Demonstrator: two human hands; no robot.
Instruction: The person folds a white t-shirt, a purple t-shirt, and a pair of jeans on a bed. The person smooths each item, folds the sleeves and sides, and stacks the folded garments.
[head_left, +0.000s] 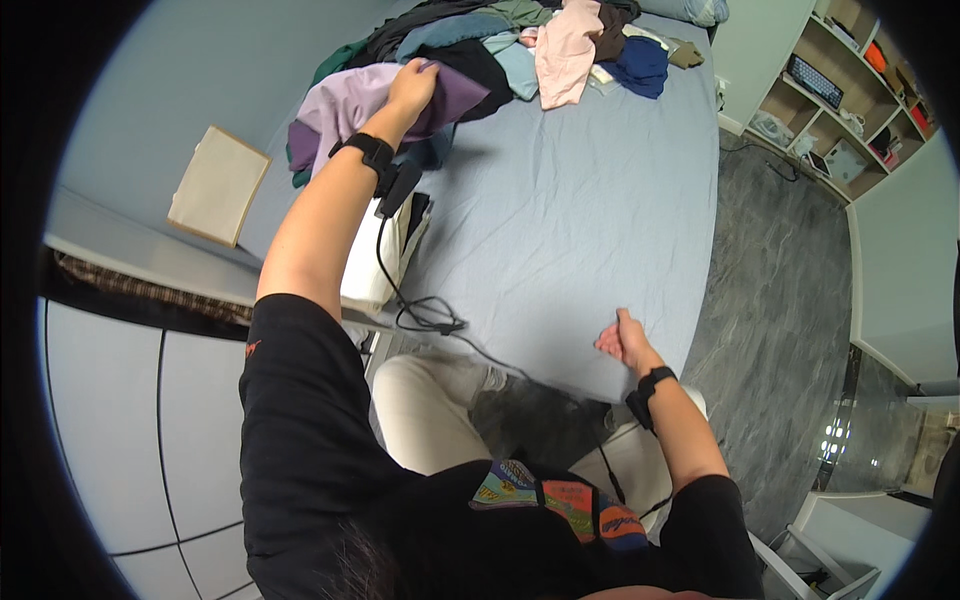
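My left hand (414, 90) reaches to the far left of the bed and grips a purple garment (452, 97) by its upper edge. Its lighter lilac side (352, 94) drapes to the left of my wrist. Behind it spreads a heap of clothes, with a black garment (469, 71), a pale pink garment (568, 56) and a navy blue garment (641, 66). Holding nothing, my right hand (628, 341) hovers over the near right part of the bed sheet (570, 217), its fingers partly curled. Below my left forearm sits a folded white stack (371, 262), partly hidden by the arm.
A black cable (431, 322) runs from my left wrist strap across the near bed edge. A cream board (219, 186) leans at the left wall. White cabinet doors (105, 397) stand at the near left. Shelves (847, 97) stand beyond the grey floor (780, 277) on the right.
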